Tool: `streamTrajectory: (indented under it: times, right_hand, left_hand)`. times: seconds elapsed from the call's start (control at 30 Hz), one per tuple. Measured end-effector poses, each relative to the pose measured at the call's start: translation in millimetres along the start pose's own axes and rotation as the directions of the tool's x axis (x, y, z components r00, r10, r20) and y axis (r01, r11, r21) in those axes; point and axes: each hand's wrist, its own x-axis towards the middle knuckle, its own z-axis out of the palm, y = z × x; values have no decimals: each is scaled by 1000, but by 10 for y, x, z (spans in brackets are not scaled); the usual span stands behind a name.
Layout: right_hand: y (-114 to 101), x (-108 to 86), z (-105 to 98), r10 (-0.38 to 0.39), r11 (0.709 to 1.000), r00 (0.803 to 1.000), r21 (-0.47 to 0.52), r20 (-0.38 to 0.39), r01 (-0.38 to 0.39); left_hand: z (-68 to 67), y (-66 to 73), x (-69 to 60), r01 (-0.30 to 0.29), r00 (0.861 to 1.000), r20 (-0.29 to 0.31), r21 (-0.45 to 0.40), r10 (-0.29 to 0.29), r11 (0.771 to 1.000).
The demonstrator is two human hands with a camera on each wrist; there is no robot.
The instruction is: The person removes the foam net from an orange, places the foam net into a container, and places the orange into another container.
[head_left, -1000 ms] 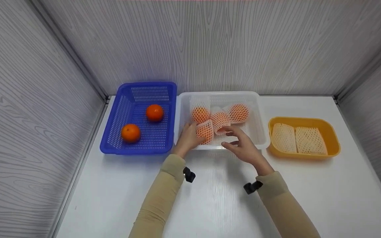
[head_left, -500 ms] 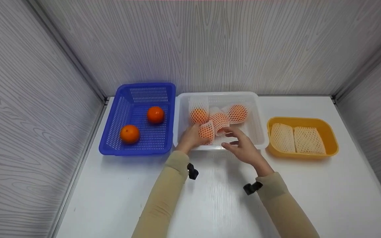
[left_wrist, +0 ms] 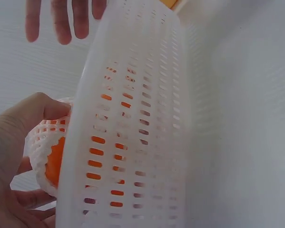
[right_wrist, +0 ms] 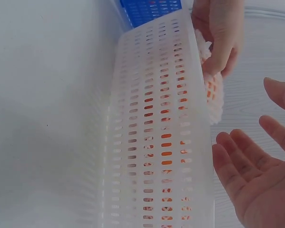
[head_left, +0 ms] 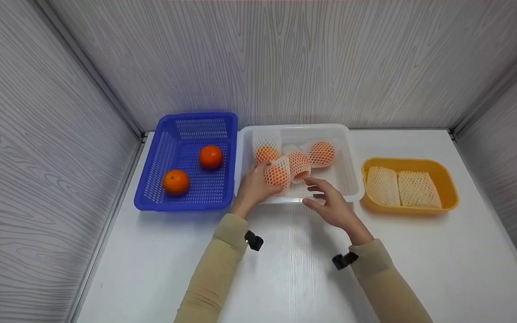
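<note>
Clearly we are past halfway, by our reckoning: four netted oranges (head_left: 321, 154) sit in the white basket (head_left: 301, 127), midway along the back edge of the bench (head_left: 290, 273). Left to do, we judge, are two bare oranges (head_left: 211, 157) in the blue basket (head_left: 186, 207) by the back left corner, with two spare nets (head_left: 383, 186) in the yellow tray (head_left: 402, 210) toward the back right corner.

We see the left grip (head_left: 256, 184) curled round the front netted orange (head_left: 276, 177), thumb against its net. The right grip (head_left: 332, 206) holds nothing, fingers loosely bent, thumb apart, at the white basket's front rim. Both forearms slant inward toward the back edge.
</note>
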Motion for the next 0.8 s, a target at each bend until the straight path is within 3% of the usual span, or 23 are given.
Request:
streamTrajectory:
  times: [0.17,0.4,0.63,0.8]
  right_hand:
    - [10,10,3,15,999,1000,30,-9,-15]
    - [-65,39,-1,88,993,996,82,-1,-87]
    - [-423,-3,-75,93,986,995,135,31,-96]
    - [-465,-48,-93,103,975,993,192,55,-112]
  left_hand:
    - [-88,55,-113,-67,994,-82,-16,65,998]
    - [-184,180,-307,-129,988,-104,-142,115,981]
    - [-172,288,-473,-246,969,-104,-301,224,922]
    - [-137,318,-559,-309,951,-104,-375,292,874]
